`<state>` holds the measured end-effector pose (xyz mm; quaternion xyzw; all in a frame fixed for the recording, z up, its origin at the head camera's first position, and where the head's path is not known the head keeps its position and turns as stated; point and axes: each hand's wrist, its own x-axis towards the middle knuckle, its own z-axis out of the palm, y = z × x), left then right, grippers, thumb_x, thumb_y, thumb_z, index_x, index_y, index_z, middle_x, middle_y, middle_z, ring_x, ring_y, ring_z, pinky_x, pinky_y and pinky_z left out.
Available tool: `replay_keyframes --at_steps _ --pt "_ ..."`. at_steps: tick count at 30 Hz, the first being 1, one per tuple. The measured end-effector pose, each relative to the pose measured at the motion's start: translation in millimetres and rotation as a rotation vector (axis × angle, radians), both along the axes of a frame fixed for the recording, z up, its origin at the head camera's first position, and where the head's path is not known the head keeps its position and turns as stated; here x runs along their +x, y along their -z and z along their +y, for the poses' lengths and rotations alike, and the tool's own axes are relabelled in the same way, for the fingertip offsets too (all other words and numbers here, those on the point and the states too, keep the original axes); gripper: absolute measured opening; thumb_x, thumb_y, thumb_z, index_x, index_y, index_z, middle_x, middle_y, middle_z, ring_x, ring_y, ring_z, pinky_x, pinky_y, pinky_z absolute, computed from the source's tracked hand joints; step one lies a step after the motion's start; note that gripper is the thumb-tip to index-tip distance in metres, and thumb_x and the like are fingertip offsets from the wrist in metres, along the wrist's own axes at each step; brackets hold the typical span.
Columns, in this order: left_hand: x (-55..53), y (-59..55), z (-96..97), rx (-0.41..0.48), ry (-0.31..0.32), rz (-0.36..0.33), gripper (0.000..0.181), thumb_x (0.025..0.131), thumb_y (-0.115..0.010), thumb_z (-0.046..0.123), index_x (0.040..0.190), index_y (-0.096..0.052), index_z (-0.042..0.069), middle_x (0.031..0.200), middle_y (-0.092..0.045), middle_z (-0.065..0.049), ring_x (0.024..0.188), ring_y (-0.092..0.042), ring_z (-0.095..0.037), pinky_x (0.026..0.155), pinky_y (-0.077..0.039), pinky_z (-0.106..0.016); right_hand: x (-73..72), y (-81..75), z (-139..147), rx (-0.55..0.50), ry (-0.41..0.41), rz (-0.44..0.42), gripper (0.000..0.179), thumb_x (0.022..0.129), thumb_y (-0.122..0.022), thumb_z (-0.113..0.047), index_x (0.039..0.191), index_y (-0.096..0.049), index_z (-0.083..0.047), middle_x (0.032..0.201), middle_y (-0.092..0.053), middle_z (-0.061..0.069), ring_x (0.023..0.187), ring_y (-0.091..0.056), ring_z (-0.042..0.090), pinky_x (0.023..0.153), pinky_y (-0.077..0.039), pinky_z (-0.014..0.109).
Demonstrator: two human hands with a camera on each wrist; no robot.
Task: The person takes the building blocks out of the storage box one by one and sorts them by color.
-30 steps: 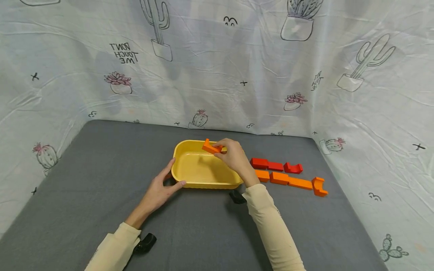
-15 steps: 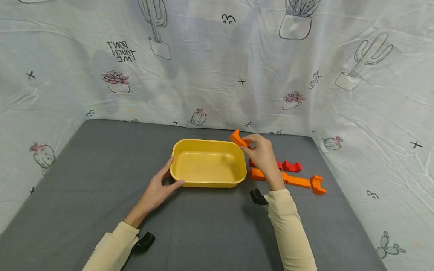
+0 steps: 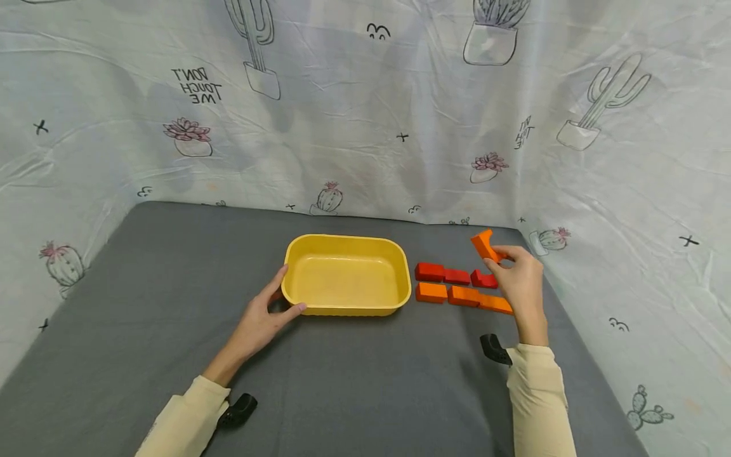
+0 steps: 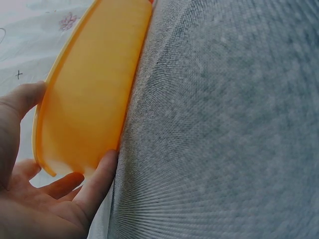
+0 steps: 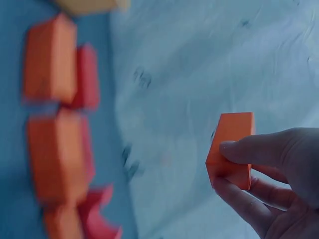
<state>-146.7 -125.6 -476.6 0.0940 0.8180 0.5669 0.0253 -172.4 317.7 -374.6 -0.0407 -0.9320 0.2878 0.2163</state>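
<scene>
A yellow plastic tub stands upright on the grey cloth, its inside bare. My left hand holds it by the left end, thumb on the near rim and fingers along the side. The left wrist view shows these fingers curved about the tub's wall. Over the right part of the table, my right hand pinches an orange arch block between thumb and fingers, raised above the surface. Below it lie a row of orange blocks and, behind that, red blocks.
A red arch block ends the back row. The right hand and wrist hide the right end of the orange row. Grey cloth covers the table, with a white cactus-print curtain behind and at the sides.
My right hand has carried the orange arch block from above the tub rightward past the block rows. The left hand stays on the tub.
</scene>
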Motion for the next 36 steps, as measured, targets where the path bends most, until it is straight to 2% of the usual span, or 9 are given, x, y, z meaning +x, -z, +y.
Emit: replay_keyframes --at_steps 2,5,9,18,25,31,36 --pt "0.7 0.6 -0.4 0.007 0.001 0.003 0.090 0.089 -0.073 0.036 0.158 -0.016 0.027 0.160 -0.024 -0.011 0.134 -0.041 -0.033 0.103 -0.039 -0.054 9.1 4.0 15.2 0.007 0.038 -0.026 0.031 0.090 -0.072 -0.009 0.117 -0.069 0.004 0.114 -0.066 0.023 0.093 -0.065 0.037 0.069 -0.055 0.034" --pt "0.7 1.6 -1.0 0.022 0.003 0.010 0.089 0.089 -0.073 0.035 0.158 -0.017 0.027 0.159 -0.025 -0.013 0.133 -0.042 -0.033 0.101 -0.042 -0.052 20.7 9.5 36.9 0.011 0.090 -0.059 0.031 0.090 -0.072 -0.010 0.117 -0.069 0.006 0.113 -0.066 0.025 0.094 -0.063 0.037 0.065 -0.044 0.017" --pt "0.3 1.4 -2.4 0.012 0.001 0.012 0.090 0.089 -0.073 0.037 0.158 -0.016 0.027 0.159 -0.027 -0.012 0.132 -0.044 -0.031 0.098 -0.044 -0.049 33.2 18.9 61.0 0.005 0.154 -0.080 0.031 0.090 -0.071 -0.010 0.115 -0.068 0.009 0.112 -0.066 0.029 0.099 -0.061 0.040 0.059 -0.038 0.011" --pt "-1.9 0.9 -3.0 0.000 0.001 0.006 0.092 0.088 -0.073 0.043 0.158 -0.015 0.030 0.158 -0.028 -0.010 0.132 -0.043 -0.029 0.100 -0.041 -0.048 52.9 34.5 98.9 0.030 0.329 -0.165 0.038 0.089 -0.072 -0.014 0.117 -0.066 0.011 0.108 -0.065 0.033 0.089 -0.062 0.043 0.049 -0.037 0.016" --pt "-3.0 0.5 -2.1 0.003 -0.004 0.007 0.092 0.088 -0.073 0.041 0.158 -0.016 0.029 0.158 -0.028 -0.010 0.133 -0.042 -0.028 0.101 -0.040 -0.049 58.5 49.7 119.7 0.016 0.345 -0.232 0.038 0.089 -0.071 -0.013 0.114 -0.065 0.015 0.108 -0.064 0.034 0.088 -0.063 0.045 0.050 -0.039 0.019" --pt "-3.7 0.4 -0.4 0.002 -0.006 -0.001 0.092 0.087 -0.073 0.042 0.158 -0.016 0.030 0.158 -0.027 -0.011 0.134 -0.041 -0.030 0.104 -0.036 -0.052 59.5 67.6 133.2 0.025 0.369 -0.255 0.036 0.085 -0.072 -0.010 0.108 -0.067 0.017 0.103 -0.066 0.033 0.084 -0.062 0.043 0.054 -0.041 0.026" --pt "-3.0 1.4 -0.1 0.002 -0.005 0.000 0.091 0.088 -0.073 0.041 0.158 -0.015 0.031 0.158 -0.027 -0.011 0.133 -0.042 -0.030 0.103 -0.037 -0.051 57.0 77.9 136.4 0.035 0.359 -0.264 0.035 0.084 -0.073 -0.012 0.106 -0.068 0.015 0.100 -0.067 0.031 0.082 -0.061 0.041 0.056 -0.041 0.028"
